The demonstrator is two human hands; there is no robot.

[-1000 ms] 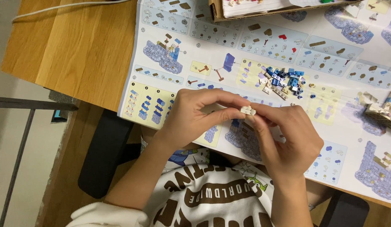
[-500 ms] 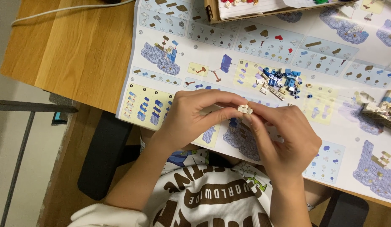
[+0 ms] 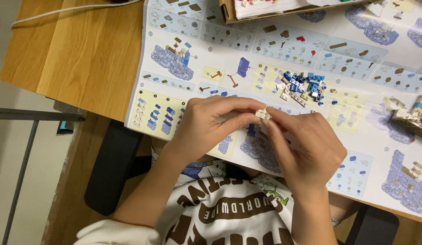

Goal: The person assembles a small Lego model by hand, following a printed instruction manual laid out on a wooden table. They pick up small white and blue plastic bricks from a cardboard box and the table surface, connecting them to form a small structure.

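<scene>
Two hands meeting above one large instruction sheet [image 3: 283, 50] on a wooden table [image 3: 79, 54]. Left hand [image 3: 206, 129] and right hand [image 3: 306, 145] both curled, fingertips pinched on one small white brick piece [image 3: 262, 115]. One loose heap of blue and white bricks [image 3: 301, 86] just beyond; one part-built model [image 3: 413, 118] at right; one cardboard box [image 3: 229, 11] above.

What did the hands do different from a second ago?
Almost nothing changed. Both hands, left hand and right hand, still pinch the small pale brick piece between their fingertips, over the instruction sheet; the piece seems to have edged very slightly toward the brick pile. Nothing was picked up or let go. The pile, the half-built model and the cardboard box stayed where they were.
</scene>
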